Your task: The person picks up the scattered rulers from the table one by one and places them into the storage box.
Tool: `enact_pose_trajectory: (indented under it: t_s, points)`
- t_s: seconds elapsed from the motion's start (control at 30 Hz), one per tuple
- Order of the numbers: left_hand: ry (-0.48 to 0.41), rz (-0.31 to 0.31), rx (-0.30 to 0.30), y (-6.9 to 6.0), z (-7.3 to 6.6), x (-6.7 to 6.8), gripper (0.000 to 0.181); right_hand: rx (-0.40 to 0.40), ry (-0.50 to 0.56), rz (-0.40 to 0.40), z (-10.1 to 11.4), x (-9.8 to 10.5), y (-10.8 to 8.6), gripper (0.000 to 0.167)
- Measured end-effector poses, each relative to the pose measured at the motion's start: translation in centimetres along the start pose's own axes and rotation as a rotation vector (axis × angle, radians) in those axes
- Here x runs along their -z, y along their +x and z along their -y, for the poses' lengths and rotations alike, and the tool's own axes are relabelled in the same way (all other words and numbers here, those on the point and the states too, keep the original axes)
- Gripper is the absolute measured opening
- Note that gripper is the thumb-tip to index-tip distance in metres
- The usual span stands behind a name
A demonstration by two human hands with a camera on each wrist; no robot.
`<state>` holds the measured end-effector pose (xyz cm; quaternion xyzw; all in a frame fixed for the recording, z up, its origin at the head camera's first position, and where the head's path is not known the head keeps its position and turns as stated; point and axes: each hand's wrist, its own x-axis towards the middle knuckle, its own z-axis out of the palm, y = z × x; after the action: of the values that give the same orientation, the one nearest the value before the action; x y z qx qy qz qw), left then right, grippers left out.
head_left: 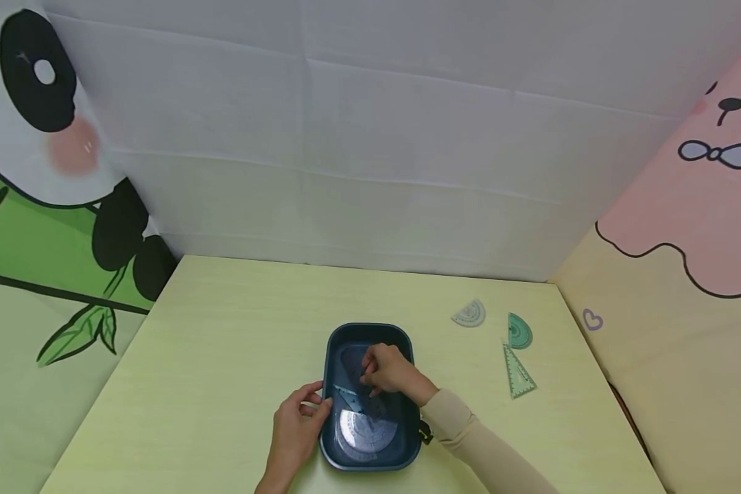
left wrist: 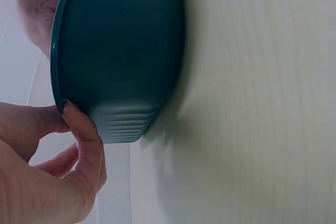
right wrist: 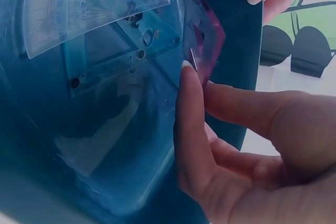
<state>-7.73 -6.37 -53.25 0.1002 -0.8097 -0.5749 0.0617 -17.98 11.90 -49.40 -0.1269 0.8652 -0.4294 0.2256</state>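
A dark blue plastic bin (head_left: 370, 466) stands on the table. My left hand (head_left: 298, 425) pinches its left rim between thumb and fingers, and the left wrist view shows this grip on the bin's wall (left wrist: 121, 45). Inside the bin, my right hand (head_left: 394, 370) pinches a translucent pink-edged set square (right wrist: 206, 35), tilted up on edge. Below that hand lie a clear protractor (head_left: 364, 433) and a bluish see-through set square (right wrist: 79, 74), partly overlapping in the right wrist view. In the head view the pinched piece is mostly hidden by the fingers.
To the right of the bin, a clear protractor (head_left: 469, 313), a green protractor (head_left: 520, 332) and a green set square (head_left: 519, 376) lie on the table. A small black object (head_left: 426, 432) sits against the bin's right side. Printed cloth walls border the table.
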Motion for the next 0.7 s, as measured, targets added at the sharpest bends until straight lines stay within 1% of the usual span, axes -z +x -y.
enact_pose_trajectory:
  t_s: [0.13,0.33,0.47,0.7]
  points:
    - [0.000,0.003,0.003,0.0,0.0,0.0,0.034,-0.021,-0.014,0.014,0.4,-0.3,-0.1,0.018]
    - [-0.006,-0.002,-0.007,0.0,0.0,0.0,0.034,-0.010,-0.033,0.010,0.6,-0.7,0.0,0.014]
    - [-0.009,-0.003,-0.011,0.0,0.0,0.1,0.034,-0.016,-0.052,0.006,0.7,-1.0,-0.1,0.013]
    - [-0.012,-0.008,-0.026,-0.1,0.1,0.0,0.033,-0.031,-0.127,-0.003,0.7,-1.3,0.3,0.015]
